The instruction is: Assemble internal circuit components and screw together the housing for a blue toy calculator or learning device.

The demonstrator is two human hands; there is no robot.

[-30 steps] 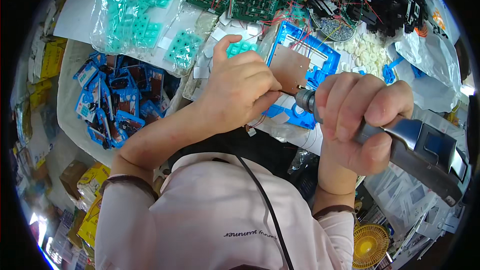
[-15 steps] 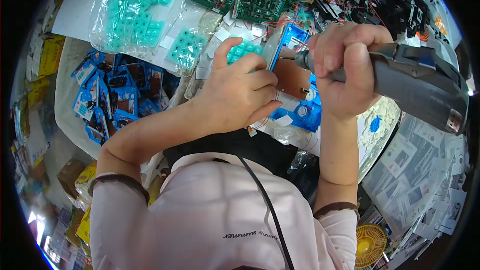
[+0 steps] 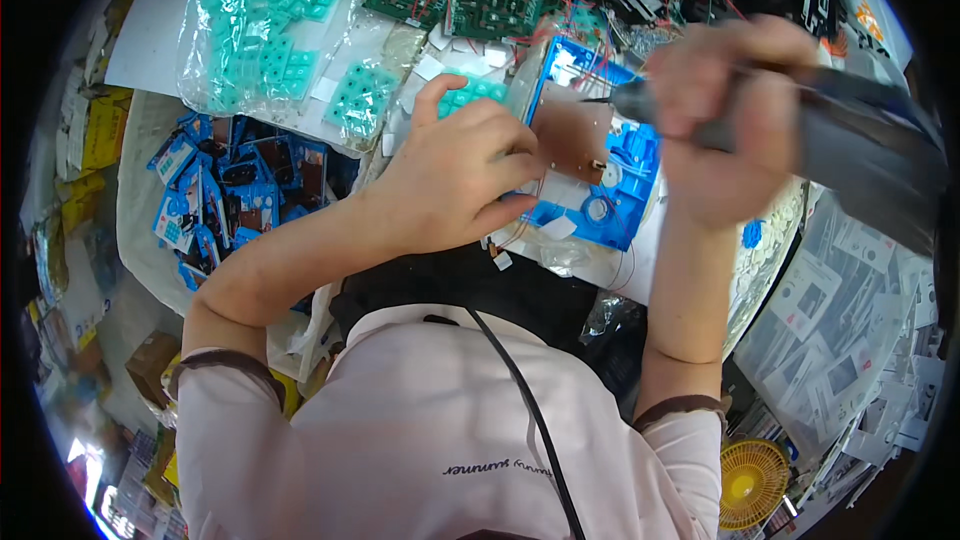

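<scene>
Right hand (image 3: 728,125) grips a blurred grey driver (image 3: 868,130) over a copper-brown board (image 3: 568,135) in a blue casing (image 3: 630,208); left hand (image 3: 455,175), hold unclear.

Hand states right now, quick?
Left hand: loosely curled beside the blue housing; grip can't be told.
Right hand: closed, holding the gray power driver.

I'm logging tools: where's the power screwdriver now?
Head view, upper right: the power screwdriver is in the right hand, its bit near the brown board.
</scene>
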